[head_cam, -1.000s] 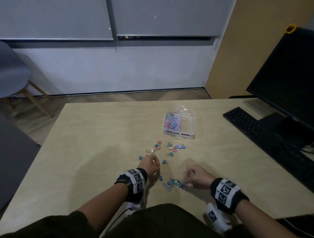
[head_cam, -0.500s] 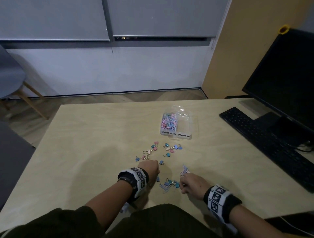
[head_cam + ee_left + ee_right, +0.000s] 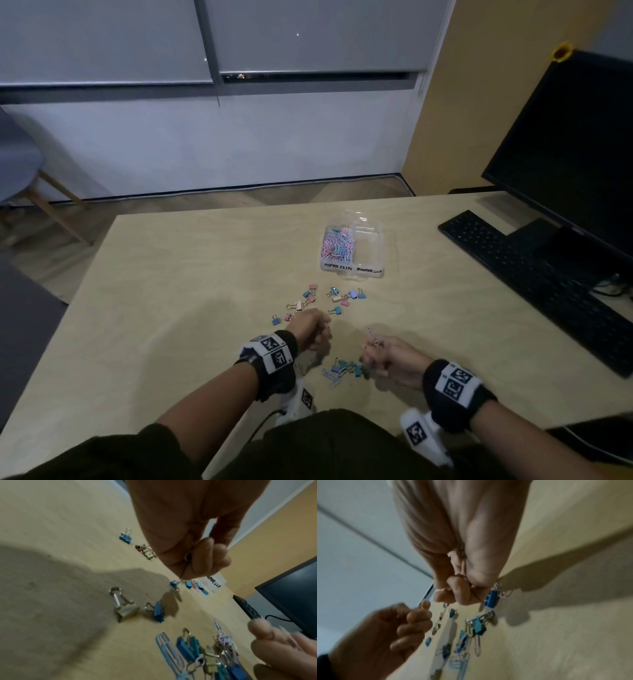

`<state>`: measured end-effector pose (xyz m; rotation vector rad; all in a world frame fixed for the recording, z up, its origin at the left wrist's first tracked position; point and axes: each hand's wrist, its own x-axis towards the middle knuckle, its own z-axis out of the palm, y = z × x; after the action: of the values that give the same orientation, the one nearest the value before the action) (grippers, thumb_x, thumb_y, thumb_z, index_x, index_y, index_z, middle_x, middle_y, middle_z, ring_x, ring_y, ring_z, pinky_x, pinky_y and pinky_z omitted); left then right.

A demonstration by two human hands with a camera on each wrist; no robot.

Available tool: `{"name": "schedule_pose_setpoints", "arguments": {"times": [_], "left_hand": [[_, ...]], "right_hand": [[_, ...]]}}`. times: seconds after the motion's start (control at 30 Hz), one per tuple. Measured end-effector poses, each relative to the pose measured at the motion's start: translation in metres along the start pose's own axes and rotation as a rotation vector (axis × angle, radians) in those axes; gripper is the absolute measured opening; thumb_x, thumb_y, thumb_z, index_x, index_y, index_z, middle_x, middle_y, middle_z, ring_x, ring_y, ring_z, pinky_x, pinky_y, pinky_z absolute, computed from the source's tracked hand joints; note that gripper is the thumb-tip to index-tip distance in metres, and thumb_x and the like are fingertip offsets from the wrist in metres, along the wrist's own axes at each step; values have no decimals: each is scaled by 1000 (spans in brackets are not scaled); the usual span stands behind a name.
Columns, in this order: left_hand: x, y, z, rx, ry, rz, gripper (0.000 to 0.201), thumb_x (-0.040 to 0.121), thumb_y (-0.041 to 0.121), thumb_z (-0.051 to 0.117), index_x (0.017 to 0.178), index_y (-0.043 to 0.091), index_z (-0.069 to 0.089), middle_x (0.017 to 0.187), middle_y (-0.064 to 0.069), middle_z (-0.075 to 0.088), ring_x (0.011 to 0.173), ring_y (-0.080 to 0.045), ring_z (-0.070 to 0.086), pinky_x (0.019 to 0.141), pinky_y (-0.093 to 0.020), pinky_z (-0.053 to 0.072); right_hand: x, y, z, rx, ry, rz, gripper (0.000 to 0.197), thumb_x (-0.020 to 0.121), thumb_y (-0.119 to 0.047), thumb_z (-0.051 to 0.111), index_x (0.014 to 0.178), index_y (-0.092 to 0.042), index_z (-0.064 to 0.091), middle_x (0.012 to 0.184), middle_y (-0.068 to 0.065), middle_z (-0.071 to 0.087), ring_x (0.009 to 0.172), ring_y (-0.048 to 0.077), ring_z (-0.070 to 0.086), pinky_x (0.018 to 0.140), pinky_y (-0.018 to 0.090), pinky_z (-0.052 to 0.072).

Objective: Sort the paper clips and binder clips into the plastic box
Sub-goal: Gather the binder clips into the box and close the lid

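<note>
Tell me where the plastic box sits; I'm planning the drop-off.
In the head view, the plastic box sits mid-table, just beyond the scattered binder clips and left of the keyboard.

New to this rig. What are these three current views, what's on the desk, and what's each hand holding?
There is no robot here: a person sorts clips with bare hands, wearing black wristbands with printed markers. The wide picture comes from a camera on the head, looking down at the table. The other two come from cameras on each wrist, looking along the hand at the fingers.

On the table sits a clear plastic box; its left compartment holds paper clips, its right one looks empty. Loose binder clips lie in front of it, and a mixed pile lies between the hands. A keyboard and monitor are on the right.

The right hand pinches a few paper clips. The left hand is curled and pinches something small and metallic, too hidden to identify.
</note>
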<state>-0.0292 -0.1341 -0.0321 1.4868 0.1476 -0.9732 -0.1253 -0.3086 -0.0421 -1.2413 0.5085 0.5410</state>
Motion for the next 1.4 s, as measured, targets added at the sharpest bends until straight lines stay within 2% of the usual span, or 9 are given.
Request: {"name": "schedule_pose_setpoints", "arguments": {"times": [0.17, 0.37, 0.43, 0.57, 0.73, 0.9, 1.1, 1.23, 1.4], "left_hand": [[-5, 0, 5, 99, -70, -92, 28, 88, 5, 33, 63, 11, 45, 44, 5, 42, 33, -7, 35, 35, -13, 25], [3, -10, 17, 954, -88, 125, 23, 83, 18, 64, 66, 21, 49, 73, 4, 56, 77, -17, 56, 75, -30, 50], [3, -11, 18, 1102, -119, 150, 4, 83, 16, 66, 81, 18, 62, 96, -1, 65, 97, -22, 60, 86, -30, 48], [7, -17, 14, 1203, -160, 186, 24, 87, 14, 61, 110, 16, 67, 122, -4, 62, 115, -19, 57, 100, -32, 45], [9, -14, 6, 1271, -3, 245, 22, 91, 15, 53, 108, 20, 67, 118, -4, 62, 107, -21, 60, 92, -31, 48], [10, -15, -6, 1203, 99, 277, 21, 92, 24, 49, 103, 25, 67, 115, 0, 65, 101, -18, 62, 89, -31, 50], [6, -25, -1, 1230, 48, 238, 34, 81, 37, 66, 113, 27, 62, 117, 3, 61, 106, -15, 58, 92, -28, 49], [7, -26, 6, 1278, 95, 258, 25, 83, 34, 62, 106, 22, 64, 114, -2, 61, 103, -18, 59, 88, -29, 49], [7, -23, 2, 1286, 148, 255, 25, 85, 31, 61, 105, 16, 63, 112, -4, 62, 103, -21, 59, 83, -28, 47]], "right_hand": [[0, -2, -5, 167, 45, 49, 28, 89, 3, 27, 80, -5, 52, 57, 4, 46, 47, 11, 38, 45, 20, 31], [-4, -4, -1, -169, 177, 197, 31, 82, -6, 31, 55, -13, 45, 41, -5, 32, 36, 9, 21, 36, 19, 15], [-6, -4, 5, -353, 212, 243, 31, 83, -8, 35, 54, -12, 47, 39, -6, 37, 36, 8, 21, 37, 20, 15], [-7, -6, 20, -667, 210, 209, 26, 85, -9, 48, 61, -14, 58, 57, -5, 50, 45, 8, 31, 38, 16, 24], [-2, -12, 25, -695, 242, 77, 22, 88, -9, 45, 91, -9, 66, 86, -1, 53, 62, 8, 41, 45, 14, 31], [3, -4, 17, -714, 249, -96, 22, 85, -1, 55, 70, -18, 56, 101, 0, 57, 109, 22, 54, 74, 18, 48], [2, 8, 25, -1030, 288, -139, 22, 71, -22, 73, 65, -30, 53, 93, -4, 59, 91, 14, 57, 83, 32, 52], [10, 12, 39, -1078, 393, -111, 32, 65, -46, 71, 68, -27, 46, 75, -5, 54, 72, 14, 51, 64, 27, 43], [19, 10, 51, -1150, 464, -158, 25, 78, -38, 66, 74, -23, 47, 72, -5, 51, 68, 13, 47, 61, 26, 38]]}}
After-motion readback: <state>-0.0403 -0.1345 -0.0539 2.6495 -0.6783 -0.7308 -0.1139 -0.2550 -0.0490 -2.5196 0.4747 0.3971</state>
